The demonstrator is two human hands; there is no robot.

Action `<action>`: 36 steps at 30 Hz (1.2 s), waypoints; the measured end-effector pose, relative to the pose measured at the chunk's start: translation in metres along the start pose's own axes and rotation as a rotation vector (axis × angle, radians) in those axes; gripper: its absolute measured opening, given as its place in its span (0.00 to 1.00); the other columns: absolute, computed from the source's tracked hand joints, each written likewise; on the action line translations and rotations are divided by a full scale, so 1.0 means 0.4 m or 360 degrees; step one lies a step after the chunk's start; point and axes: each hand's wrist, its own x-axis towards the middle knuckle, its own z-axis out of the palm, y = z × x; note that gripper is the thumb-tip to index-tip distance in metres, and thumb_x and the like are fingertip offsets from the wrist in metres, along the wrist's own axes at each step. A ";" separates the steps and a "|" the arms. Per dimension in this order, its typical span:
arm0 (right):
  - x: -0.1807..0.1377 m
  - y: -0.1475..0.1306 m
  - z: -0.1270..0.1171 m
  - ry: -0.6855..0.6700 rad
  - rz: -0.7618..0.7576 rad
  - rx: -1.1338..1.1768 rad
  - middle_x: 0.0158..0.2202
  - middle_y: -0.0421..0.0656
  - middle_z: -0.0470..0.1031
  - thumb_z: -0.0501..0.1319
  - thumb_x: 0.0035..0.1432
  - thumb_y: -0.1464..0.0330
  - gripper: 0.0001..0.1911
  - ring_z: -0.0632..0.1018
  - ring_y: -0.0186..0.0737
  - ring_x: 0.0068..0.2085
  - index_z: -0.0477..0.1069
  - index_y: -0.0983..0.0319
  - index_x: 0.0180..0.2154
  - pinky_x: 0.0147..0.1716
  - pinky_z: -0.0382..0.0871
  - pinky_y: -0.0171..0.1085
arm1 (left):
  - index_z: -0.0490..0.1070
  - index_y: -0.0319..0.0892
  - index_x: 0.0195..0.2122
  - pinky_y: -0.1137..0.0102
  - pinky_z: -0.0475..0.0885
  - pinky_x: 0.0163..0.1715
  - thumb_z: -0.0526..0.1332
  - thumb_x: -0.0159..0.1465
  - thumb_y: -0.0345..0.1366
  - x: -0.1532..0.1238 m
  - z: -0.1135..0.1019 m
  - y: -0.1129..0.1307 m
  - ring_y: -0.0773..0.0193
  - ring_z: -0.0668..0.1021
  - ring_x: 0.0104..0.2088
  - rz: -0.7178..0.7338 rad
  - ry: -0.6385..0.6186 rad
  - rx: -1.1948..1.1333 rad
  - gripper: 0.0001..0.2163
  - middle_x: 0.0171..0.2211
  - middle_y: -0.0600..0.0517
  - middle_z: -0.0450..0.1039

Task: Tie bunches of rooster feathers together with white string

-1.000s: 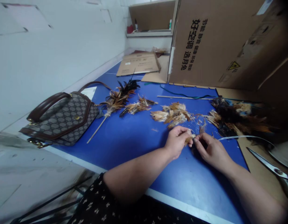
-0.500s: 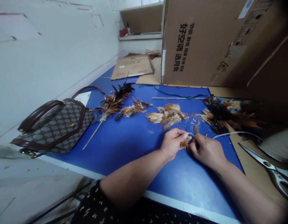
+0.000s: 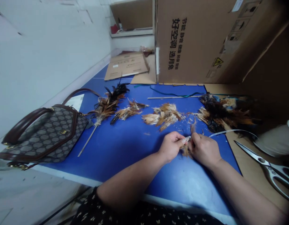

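Note:
My left hand and my right hand meet over the blue table, both pinched on a small bunch of brown feathers. A white strip runs from between my fingers off to the right. Just beyond my hands lies a tan feather pile. A dark brown and black feather heap sits to the right of it.
A patterned handbag stands at the table's left edge. A feather duster on a stick and a loose feather bunch lie behind it. Scissors rest on cardboard at right. A big cardboard box walls off the back.
The view has drifted, so everything sits further left and lower in frame. My hands have closed tighter together around the small feather bunch.

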 end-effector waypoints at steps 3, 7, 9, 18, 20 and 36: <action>0.001 -0.001 0.002 0.0026 -0.0011 -0.0001 0.24 0.44 0.76 0.60 0.66 0.67 0.11 0.73 0.40 0.23 0.69 0.61 0.30 0.27 0.52 0.39 | 0.74 0.39 0.32 0.71 0.67 0.31 0.77 0.54 0.43 0.002 0.001 -0.005 0.69 0.74 0.26 -0.0028 0.0009 -0.0010 0.16 0.28 0.51 0.77; 0.000 -0.001 0.007 0.0039 0.0011 0.0000 0.24 0.44 0.75 0.60 0.65 0.68 0.09 0.74 0.40 0.24 0.69 0.60 0.30 0.28 0.53 0.39 | 0.74 0.39 0.31 0.72 0.66 0.30 0.76 0.56 0.42 0.002 0.001 -0.007 0.70 0.73 0.24 -0.0022 0.0012 0.0010 0.15 0.26 0.52 0.76; 0.000 -0.001 0.008 0.0028 0.0027 -0.0003 0.24 0.44 0.75 0.60 0.65 0.67 0.09 0.74 0.41 0.25 0.69 0.60 0.30 0.28 0.53 0.39 | 0.74 0.39 0.31 0.72 0.65 0.28 0.75 0.57 0.42 0.001 0.002 -0.004 0.71 0.70 0.23 -0.0006 0.0011 0.0030 0.14 0.24 0.53 0.75; -0.005 0.004 0.017 -0.0040 0.0052 0.0015 0.26 0.43 0.76 0.61 0.65 0.66 0.08 0.75 0.42 0.26 0.69 0.59 0.31 0.28 0.55 0.39 | 0.75 0.38 0.31 0.72 0.65 0.28 0.75 0.59 0.41 -0.003 0.004 -0.009 0.70 0.72 0.24 0.0000 0.0049 0.0069 0.13 0.25 0.52 0.75; -0.001 0.007 0.015 -0.0059 0.0034 0.0029 0.26 0.43 0.76 0.60 0.66 0.66 0.09 0.75 0.41 0.26 0.69 0.59 0.31 0.28 0.55 0.39 | 0.75 0.38 0.31 0.73 0.65 0.29 0.75 0.59 0.39 -0.001 0.003 -0.008 0.70 0.72 0.24 -0.0004 0.0053 0.0079 0.13 0.26 0.52 0.76; 0.011 0.027 -0.012 -0.0143 0.0056 0.0533 0.24 0.39 0.73 0.55 0.71 0.64 0.12 0.74 0.38 0.23 0.65 0.57 0.31 0.27 0.60 0.37 | 0.78 0.39 0.54 0.74 0.59 0.19 0.73 0.61 0.48 0.031 -0.029 0.026 0.80 0.64 0.18 0.0176 0.0026 -0.0184 0.25 0.55 0.40 0.81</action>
